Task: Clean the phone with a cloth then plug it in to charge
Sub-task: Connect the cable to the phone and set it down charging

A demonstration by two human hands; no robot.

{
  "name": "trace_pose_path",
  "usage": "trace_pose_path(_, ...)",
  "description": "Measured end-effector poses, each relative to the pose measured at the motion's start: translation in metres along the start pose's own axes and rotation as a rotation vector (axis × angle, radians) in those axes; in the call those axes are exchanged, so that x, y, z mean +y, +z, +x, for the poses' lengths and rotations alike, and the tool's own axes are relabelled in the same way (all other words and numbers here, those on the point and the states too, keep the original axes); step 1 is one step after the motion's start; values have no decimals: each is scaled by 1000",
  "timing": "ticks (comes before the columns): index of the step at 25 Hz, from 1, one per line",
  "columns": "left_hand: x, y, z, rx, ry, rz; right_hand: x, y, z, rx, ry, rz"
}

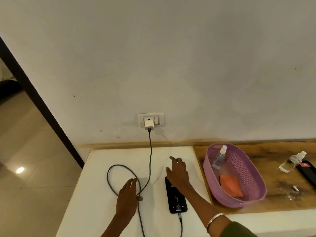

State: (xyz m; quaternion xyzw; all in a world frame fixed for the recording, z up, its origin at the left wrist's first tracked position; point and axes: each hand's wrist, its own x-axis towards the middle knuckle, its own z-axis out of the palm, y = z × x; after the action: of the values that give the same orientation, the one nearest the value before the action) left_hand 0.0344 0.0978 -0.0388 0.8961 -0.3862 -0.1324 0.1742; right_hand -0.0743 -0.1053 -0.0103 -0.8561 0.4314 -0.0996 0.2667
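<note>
We are looking down at our two hands over the white table [95, 168], and we are starting with what is nearest. The cable [180, 224] is running up from the bottom edge into the near end of the phone [177, 199], so the phone is looking plugged in already. The phone is lying flat on the table with its dark screen up, maybe so it is not sliding or pulling on the cable. Our left hand [127, 197] is resting over the loose loop of cable, fingers mostly straight; the thumb side is touching the cable, but we cannot tell if it is pinching it. We are guessing it is keeping the loop tidy. Our right hand [177, 173] is hanging over the far end of the phone with fingers spread wide, holding nothing. A little farther, on the wooden part to the right, the purple basket [256, 178] is holding the orange cloth [230, 185] and a spray bottle [219, 158], so the cleaning things are sitting put away. Another bottle [292, 162] and a second phone [307, 173] are lying beyond that. Farthest, on the wall, the white charger [149, 125] is sitting in the socket [160, 119], with the cable dropping down from it.
</note>
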Motion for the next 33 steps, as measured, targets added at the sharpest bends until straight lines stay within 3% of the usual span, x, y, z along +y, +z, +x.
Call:
trace_pose_path(3, 10, -8, 9, 109, 31, -148, -32, -20, 42, 43, -204, -36)
trace_pose_path(7, 19, -12, 16, 165, 84, -222, -58, -34, 80, 79, -305, -196)
trace_pose_path(14, 18, -6, 26, 153, 90, -268, -72, -30, 109, 84, -264, -439)
trace_pose_path(21, 15, 1, 22, 121, 72, -287, -72, -38, 112, 38, -215, -507)
trace_pose_path(26, 21, 0, 10, 114, 70, -305, -55, -65, 87, 18, -261, -344)
trace_pose_path(33, 14, 0, -11, 101, 58, -300, 43, -55, -20, -60, -11, -91)
